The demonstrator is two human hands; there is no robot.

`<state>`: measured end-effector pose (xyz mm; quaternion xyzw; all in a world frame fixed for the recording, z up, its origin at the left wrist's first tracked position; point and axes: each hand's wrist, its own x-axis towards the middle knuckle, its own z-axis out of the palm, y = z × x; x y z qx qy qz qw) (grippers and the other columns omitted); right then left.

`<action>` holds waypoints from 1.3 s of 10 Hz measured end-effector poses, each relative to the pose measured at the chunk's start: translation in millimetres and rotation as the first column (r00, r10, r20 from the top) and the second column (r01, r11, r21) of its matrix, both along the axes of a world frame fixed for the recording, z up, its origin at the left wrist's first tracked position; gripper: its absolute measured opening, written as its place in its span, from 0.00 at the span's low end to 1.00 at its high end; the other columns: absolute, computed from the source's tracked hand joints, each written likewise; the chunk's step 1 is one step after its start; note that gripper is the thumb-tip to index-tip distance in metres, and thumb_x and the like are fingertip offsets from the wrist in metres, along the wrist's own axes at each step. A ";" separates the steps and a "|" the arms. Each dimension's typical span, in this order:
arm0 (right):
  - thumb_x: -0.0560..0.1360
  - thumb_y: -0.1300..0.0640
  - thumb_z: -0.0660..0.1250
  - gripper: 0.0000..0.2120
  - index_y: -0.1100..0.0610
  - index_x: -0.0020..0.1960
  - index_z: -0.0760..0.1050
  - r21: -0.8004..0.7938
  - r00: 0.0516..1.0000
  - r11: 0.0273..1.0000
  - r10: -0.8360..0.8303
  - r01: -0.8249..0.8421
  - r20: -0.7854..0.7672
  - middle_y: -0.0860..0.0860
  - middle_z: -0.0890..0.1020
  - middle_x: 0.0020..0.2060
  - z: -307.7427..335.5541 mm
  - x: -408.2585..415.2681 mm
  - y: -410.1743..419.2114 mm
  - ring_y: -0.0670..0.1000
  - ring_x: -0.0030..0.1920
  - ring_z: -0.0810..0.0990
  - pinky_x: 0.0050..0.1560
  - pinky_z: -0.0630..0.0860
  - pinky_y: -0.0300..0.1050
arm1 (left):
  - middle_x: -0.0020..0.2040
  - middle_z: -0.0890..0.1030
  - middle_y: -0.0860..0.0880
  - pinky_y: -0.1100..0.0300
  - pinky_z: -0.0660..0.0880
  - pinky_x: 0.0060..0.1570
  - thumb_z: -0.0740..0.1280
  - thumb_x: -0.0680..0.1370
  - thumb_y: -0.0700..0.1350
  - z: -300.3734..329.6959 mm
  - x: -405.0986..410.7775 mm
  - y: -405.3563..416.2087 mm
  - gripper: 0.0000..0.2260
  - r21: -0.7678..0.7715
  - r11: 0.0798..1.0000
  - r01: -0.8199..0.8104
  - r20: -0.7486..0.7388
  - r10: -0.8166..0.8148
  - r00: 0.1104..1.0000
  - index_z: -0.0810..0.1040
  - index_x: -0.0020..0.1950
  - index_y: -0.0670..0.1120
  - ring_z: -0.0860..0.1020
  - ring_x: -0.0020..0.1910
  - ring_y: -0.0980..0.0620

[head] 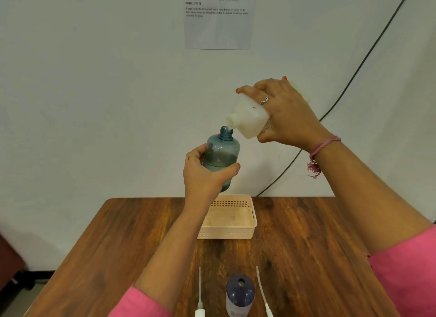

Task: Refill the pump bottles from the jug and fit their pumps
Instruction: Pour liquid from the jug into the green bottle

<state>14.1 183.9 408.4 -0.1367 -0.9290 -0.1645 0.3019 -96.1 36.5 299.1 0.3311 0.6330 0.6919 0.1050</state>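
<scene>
Pale wall behind a wooden table; taped printed sheet, a dark cable, possibly dark furniture lower left

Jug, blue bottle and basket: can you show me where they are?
Jug (247, 118), head view, on its white shoulder beside the spout.
Blue bottle (223, 149), head view, on its clear upper body below the neck.
Basket (227, 233), head view, on its near outer wall.

Translucent blue bottle, milky white jug, peach perforated basket (lattice holes), wood-grain brown table, pink sleeves.
</scene>
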 end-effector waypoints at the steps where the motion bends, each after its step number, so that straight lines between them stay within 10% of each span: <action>1: 0.59 0.54 0.79 0.46 0.51 0.73 0.62 0.006 1.000 1.000 -0.003 0.003 0.005 0.58 0.73 0.61 -0.1 -0.8 -0.2 0.59 0.61 0.71 0.70 0.57 0.61 | 0.60 0.75 0.50 0.68 0.76 0.46 0.81 0.63 0.43 -0.1 -0.5 -0.9 0.33 0.003 1.000 0.001 0.001 -0.001 1.000 0.70 0.64 0.50 0.77 0.54 0.54; 13: 0.59 0.54 0.79 0.46 0.51 0.73 0.62 0.010 1.000 1.000 -0.006 0.006 -0.008 0.57 0.72 0.62 -3.4 -12.2 -4.5 0.59 0.62 0.70 0.71 0.56 0.60 | 0.60 0.76 0.50 0.62 0.79 0.49 0.81 0.62 0.42 -3.3 -13.2 -5.4 0.33 0.021 1.000 -0.001 0.026 0.001 1.000 0.71 0.64 0.50 0.78 0.54 0.54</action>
